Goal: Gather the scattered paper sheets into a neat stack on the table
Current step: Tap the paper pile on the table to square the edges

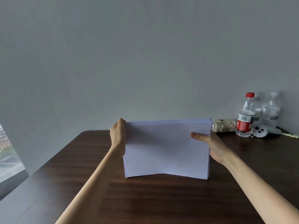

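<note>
A stack of white paper sheets [161,152] stands upright on its lower long edge on the dark wooden table [145,199], near the table's middle. My left hand [118,136] grips the stack's upper left side, fingers wrapped behind it. My right hand [212,146] holds the right side, thumb pressed flat on the front sheet. The bottom edge bows slightly where it meets the table. The sheets' top edges look nearly even. No loose sheets show elsewhere on the table.
At the back right stand a clear bottle with a red cap and label [245,117] and another clear bottle [271,110]. A folded beige umbrella [224,126], a small white device [259,131] and a key [289,135] lie there. A window [8,152] is at left.
</note>
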Demonstrator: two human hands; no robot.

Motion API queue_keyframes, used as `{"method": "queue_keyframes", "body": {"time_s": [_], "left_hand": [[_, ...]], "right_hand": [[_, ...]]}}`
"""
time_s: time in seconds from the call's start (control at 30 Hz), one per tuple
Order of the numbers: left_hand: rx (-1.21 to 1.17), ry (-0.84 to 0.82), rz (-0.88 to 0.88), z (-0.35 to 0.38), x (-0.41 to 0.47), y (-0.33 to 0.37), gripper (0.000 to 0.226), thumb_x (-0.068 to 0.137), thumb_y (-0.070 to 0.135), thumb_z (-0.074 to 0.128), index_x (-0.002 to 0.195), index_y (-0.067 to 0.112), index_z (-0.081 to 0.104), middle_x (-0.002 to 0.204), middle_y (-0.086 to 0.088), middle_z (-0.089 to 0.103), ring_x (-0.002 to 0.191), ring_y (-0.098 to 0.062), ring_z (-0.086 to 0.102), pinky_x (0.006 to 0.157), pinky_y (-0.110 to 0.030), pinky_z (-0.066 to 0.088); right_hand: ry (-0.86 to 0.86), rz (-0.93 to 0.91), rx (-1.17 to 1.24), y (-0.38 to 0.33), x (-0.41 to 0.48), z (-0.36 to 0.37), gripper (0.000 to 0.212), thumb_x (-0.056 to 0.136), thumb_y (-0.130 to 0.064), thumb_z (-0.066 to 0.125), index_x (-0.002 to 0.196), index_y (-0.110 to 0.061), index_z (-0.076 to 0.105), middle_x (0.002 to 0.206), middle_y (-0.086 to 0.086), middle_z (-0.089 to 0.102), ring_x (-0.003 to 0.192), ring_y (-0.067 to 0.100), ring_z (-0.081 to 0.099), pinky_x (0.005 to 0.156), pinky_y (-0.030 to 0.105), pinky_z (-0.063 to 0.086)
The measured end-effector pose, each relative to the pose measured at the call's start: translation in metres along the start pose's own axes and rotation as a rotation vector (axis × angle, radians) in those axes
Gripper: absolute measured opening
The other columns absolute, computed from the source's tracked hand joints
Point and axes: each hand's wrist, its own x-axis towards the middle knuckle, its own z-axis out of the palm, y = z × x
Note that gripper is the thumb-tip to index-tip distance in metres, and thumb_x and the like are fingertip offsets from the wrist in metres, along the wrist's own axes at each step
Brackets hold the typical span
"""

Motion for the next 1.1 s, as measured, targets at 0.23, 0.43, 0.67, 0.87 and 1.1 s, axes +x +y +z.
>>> {"method": "queue_keyframes", "body": {"time_s": [0.23,0.43,0.67,0.87,1.1], "left_hand": [[-0.072,-0.405,-0.048,-0.026,0.014,-0.009,0.076,0.073,0.068,0.068,0.113,0.003,0.062,0.107,-0.009,0.069,0.097,-0.025,0.066,0.087,-0.036,0.05],[0.016,-0.746,0.05,-0.049,0.022,-0.027,0.056,0.079,0.02,0.073,0.131,0.011,0.056,0.124,-0.011,0.068,0.115,-0.03,0.064,0.092,-0.036,0.053],[0.031,-0.815,-0.048,-0.039,0.014,-0.025,0.045,0.077,0.016,0.067,0.122,0.011,0.064,0.116,-0.011,0.071,0.106,-0.027,0.068,0.078,-0.03,0.058],[0.005,-0.819,-0.056,-0.039,0.012,-0.025,0.039,0.079,0.018,0.066,0.117,0.013,0.068,0.116,-0.011,0.071,0.106,-0.027,0.069,0.08,-0.031,0.059],[0.005,-0.83,-0.07,-0.041,0.013,-0.024,0.043,0.078,0.021,0.067,0.12,0.012,0.066,0.118,-0.012,0.07,0.108,-0.028,0.068,0.081,-0.031,0.057]], "right_hand": [[0.01,-0.004,0.005,0.0,0.0,-0.002,0.063,0.037,-0.036,0.097,0.096,-0.021,0.079,0.11,0.008,0.074,0.103,0.025,0.07,0.078,0.03,0.055],[0.038,-0.019,-0.046,-0.001,0.001,-0.008,0.052,0.053,-0.026,0.091,0.101,-0.013,0.076,0.109,0.009,0.074,0.105,0.025,0.069,0.077,0.025,0.056],[0.252,-0.323,-0.446,-0.023,0.002,-0.016,0.048,0.076,-0.005,0.079,0.118,-0.017,0.062,0.092,-0.005,0.07,0.08,0.003,0.065,0.073,0.01,0.047],[0.249,-0.751,-1.395,-0.03,-0.008,-0.012,0.056,0.086,-0.027,0.068,0.14,-0.026,0.05,0.143,-0.009,0.052,0.126,0.01,0.052,0.098,0.028,0.044],[0.235,-0.899,-1.593,-0.033,-0.016,-0.001,0.05,0.089,-0.026,0.057,0.137,-0.014,0.055,0.141,0.001,0.055,0.126,0.019,0.055,0.113,0.041,0.034]]}}
